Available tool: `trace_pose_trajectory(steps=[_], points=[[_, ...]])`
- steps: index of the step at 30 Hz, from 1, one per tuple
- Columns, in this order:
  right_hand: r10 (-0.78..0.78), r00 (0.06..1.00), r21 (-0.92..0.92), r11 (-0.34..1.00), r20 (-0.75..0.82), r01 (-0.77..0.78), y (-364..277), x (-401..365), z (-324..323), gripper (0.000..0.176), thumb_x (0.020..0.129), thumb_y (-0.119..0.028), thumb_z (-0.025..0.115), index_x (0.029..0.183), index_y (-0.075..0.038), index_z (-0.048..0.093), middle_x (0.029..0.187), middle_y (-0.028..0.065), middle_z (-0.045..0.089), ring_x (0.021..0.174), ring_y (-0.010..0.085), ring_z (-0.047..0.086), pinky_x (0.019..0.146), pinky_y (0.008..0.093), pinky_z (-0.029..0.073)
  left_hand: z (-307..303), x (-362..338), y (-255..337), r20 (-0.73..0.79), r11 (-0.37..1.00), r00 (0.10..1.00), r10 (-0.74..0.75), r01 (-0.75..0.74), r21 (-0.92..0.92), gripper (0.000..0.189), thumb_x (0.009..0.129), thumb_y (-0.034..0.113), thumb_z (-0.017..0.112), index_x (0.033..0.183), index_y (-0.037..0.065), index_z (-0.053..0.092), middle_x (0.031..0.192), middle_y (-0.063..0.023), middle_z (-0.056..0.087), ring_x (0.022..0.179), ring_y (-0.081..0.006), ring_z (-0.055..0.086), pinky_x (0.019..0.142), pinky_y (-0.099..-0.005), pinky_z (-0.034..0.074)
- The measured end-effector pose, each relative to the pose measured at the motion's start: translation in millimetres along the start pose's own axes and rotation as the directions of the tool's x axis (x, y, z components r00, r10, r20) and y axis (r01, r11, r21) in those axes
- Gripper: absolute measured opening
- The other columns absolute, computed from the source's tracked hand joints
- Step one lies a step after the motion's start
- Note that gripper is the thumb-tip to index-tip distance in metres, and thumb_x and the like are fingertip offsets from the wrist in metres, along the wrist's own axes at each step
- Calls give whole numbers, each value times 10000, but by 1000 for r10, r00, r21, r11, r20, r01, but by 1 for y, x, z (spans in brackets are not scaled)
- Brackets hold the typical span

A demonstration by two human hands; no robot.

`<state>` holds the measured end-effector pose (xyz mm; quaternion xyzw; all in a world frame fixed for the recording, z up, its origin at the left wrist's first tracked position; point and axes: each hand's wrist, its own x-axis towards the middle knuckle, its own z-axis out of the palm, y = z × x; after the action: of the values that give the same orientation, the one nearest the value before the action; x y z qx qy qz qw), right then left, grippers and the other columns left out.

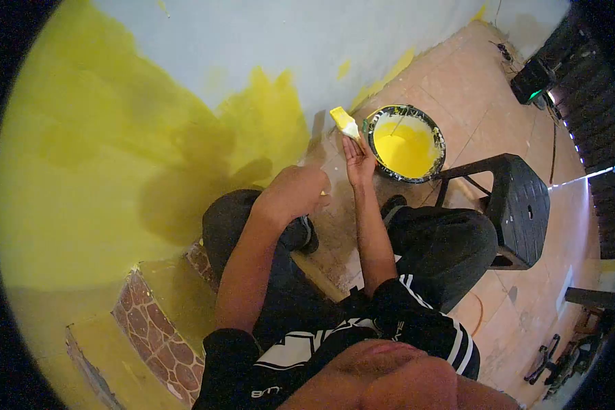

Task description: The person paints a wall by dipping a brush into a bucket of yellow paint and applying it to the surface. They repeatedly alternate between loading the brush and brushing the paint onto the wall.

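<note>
My right hand (359,162) grips a paintbrush (345,123) with yellow-loaded bristles, raised near the wall (266,41) just left of a paint bucket (439,158). The bucket is black-rimmed, holds bright yellow paint, and stands on the tiled floor. My left hand (295,191) is curled into a fist over my left knee, close to the wall, and nothing is clearly held in it. The wall is yellow on its left part and pale blue-white higher up, with a ragged yellow edge near the brush.
A black plastic stool (523,205) stands right of my legs, next to the bucket. Stone-patterned steps (154,328) smeared with yellow run along the lower left. A black device with a green light (531,83) and cables sit far right on the floor.
</note>
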<state>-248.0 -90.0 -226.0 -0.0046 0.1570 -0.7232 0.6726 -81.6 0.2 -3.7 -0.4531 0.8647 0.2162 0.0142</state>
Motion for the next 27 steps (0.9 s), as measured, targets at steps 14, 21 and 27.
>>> trace_pose_trajectory(steps=[14,21,27], points=[[86,981,-135,985,-176,-110,49,5,-74,230,891,-113,491,1047,54,496,1090,163,541,1016,292,544,947,397,450,22,-5,4,215,996,972,-92,88,27,303,772,293,600,800,-8,617,842,-211,614,838,-369,601,729,-438,474],[67,958,-245,959,-280,-139,72,20,-104,297,870,-123,540,1111,41,484,1113,140,535,1028,290,542,891,394,481,20,-7,8,214,993,972,-96,79,86,242,698,208,668,807,-4,625,858,-200,617,844,-355,606,743,-421,481],[52,966,-258,959,-253,-119,79,32,-117,260,854,-109,561,1077,17,515,1064,106,568,931,244,584,836,356,506,18,-9,7,214,996,974,-78,67,59,248,624,163,697,794,-5,630,836,-196,623,831,-348,613,736,-421,489]])
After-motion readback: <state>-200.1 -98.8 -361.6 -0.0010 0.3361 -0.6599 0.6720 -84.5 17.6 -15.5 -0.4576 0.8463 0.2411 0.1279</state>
